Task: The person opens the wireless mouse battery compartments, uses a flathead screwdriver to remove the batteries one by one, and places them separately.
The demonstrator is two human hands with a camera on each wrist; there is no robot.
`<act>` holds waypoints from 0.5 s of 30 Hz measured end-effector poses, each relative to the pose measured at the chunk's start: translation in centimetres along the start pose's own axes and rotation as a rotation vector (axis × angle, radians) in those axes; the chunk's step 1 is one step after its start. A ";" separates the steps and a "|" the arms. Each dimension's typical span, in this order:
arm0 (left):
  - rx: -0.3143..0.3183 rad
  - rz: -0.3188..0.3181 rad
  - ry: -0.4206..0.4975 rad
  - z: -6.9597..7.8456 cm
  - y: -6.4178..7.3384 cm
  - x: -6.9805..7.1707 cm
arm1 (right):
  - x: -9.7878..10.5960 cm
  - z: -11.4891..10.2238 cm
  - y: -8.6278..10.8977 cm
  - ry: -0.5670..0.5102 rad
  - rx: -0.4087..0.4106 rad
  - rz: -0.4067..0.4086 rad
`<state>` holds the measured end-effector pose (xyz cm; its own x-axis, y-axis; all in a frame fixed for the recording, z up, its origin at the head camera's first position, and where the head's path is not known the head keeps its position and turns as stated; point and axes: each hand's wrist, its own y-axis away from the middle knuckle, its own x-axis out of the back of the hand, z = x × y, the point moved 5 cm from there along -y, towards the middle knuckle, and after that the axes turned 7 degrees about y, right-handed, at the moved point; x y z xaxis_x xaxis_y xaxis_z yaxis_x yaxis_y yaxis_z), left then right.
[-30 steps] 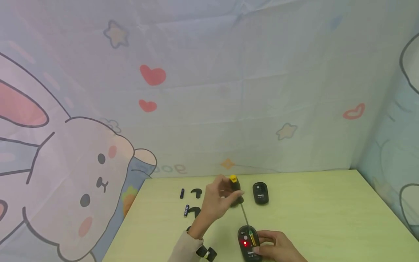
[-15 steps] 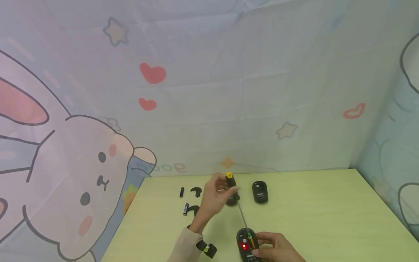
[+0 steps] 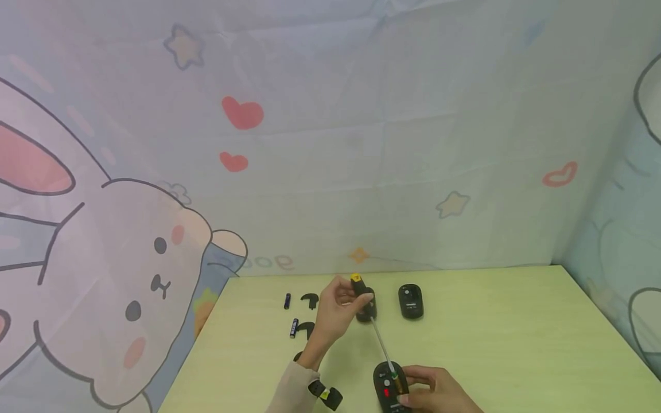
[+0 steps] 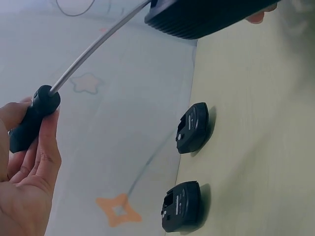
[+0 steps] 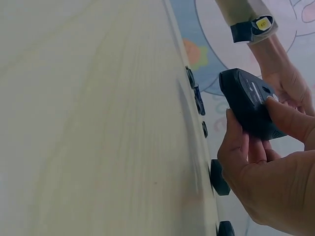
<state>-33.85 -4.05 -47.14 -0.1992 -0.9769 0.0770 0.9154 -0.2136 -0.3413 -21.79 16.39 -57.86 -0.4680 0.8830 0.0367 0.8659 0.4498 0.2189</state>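
In the head view my left hand grips the black handle of a screwdriver with a yellow end. Its metal shaft slants down to the right, the tip at a battery in a black computer mouse. The mouse is underside up, with a red light glowing. My right hand pinches its right side near the table's front edge. In the right wrist view, thumb and fingers hold the mouse off the table. The left wrist view shows fingers curled round the screwdriver handle; the tip is hidden behind the mouse.
Two more black mice, a right one and a left one, lie underside up at the back. Left of them are loose batteries and black curved covers. My left forearm partly hides another dark piece. A patterned cloth hangs behind the table.
The screwdriver handle has swung left with my left hand, so the shaft leans more. Its tip stays at the battery. The mouse has shifted slightly downward in the head view, still held by my right hand.
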 end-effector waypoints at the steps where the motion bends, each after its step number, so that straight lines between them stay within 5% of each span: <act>1: 0.010 0.003 0.011 -0.1 0.0 0.0 | 0.0 0.0 0.0 -0.006 0.005 -0.004; 7: 0.067 0.012 0.058 -0.9 0.2 0.1 | -0.1 -0.2 0.2 -0.037 0.029 -0.036; 15: 0.066 0.029 0.078 -1.0 0.8 0.2 | 0.0 0.1 0.3 -0.041 0.016 -0.040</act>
<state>-33.54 -4.40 -48.34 -0.1963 -0.9805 -0.0058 0.9417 -0.1869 -0.2798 -21.54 16.51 -57.86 -0.4949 0.8689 -0.0114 0.8496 0.4866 0.2034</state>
